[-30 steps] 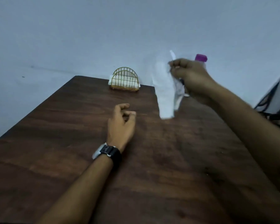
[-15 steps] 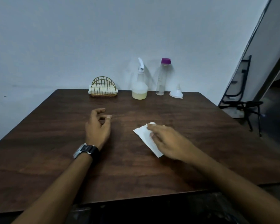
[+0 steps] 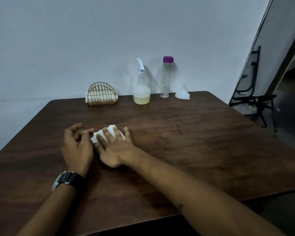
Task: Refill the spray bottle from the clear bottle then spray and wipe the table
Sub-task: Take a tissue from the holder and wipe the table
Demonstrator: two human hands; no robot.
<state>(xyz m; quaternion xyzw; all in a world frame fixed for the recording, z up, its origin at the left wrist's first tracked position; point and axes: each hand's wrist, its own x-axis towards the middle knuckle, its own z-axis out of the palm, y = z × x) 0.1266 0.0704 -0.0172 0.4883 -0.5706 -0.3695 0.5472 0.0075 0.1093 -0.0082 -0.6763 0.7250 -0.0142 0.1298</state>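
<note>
A white tissue [image 3: 111, 129] lies on the dark wooden table [image 3: 186, 133], and my right hand [image 3: 115, 147] presses it flat with straight, spread fingers. My left hand [image 3: 77, 147], with a black watch on the wrist, rests on the table just left of the tissue, its fingers loosely curled and holding nothing. The spray bottle [image 3: 141, 87], with yellowish liquid at its bottom, stands at the far edge by the wall. To its right stands the clear bottle [image 3: 165, 79] with a purple cap.
A small white funnel [image 3: 182, 94] sits upside down right of the clear bottle. A gold wire napkin holder [image 3: 101, 95] with white tissues stands at the far left of the table's back edge. A black metal chair [image 3: 257, 99] is beyond the table's right side.
My right hand brought the tissue down from the air onto the table and slid it left toward my left hand. The left hand stayed roughly in place.
</note>
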